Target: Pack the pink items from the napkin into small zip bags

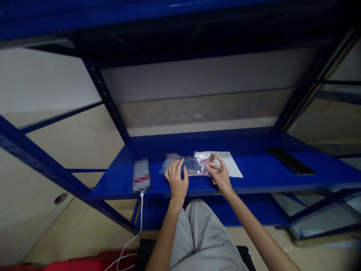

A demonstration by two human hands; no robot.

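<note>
My left hand (177,178) lies over a pile of clear plastic bags (168,161), its fingers stretched out and apart. Just right of it is a small clear bag (200,157) with something pink inside, and pink bead-like bits show along its lower edge. My right hand (221,175) pinches the right side of this bag with the thumb and fingers, while the index finger sticks out. A small brownish-yellow item (212,157) shows by the right fingertips; its kind is unclear. Under the bag and right hand lies a white sheet (232,165).
Everything rests on a blue metal shelf (254,145). On the left, a blurred-out device (141,175) has a white cable (141,210) hanging over the front edge. A dark phone-like slab (290,161) lies at the right. Blue uprights (105,98) and an upper shelf frame the space.
</note>
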